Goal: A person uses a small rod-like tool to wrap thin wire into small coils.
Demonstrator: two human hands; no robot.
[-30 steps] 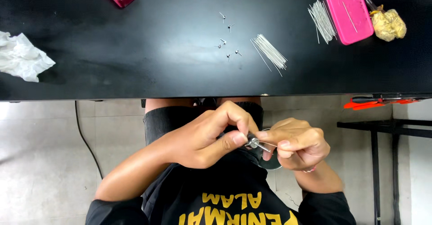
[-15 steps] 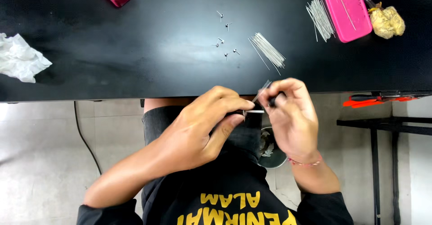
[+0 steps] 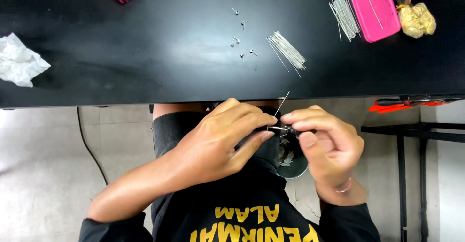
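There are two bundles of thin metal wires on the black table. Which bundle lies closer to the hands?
The fanned bundle near the table's middle, just above the hands, is closer. The other bundle lies further back, beside the pink box at the right.

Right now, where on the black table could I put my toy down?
The black table is bare between the crumpled tissue and the little bent pins. It is crowded at the right, around the wire bundles and the pink box.

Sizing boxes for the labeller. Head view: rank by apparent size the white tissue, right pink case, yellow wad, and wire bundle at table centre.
1. Right pink case
2. White tissue, close to the case and cut by the frame edge, so unsure
3. Wire bundle
4. Yellow wad, about like the bundle
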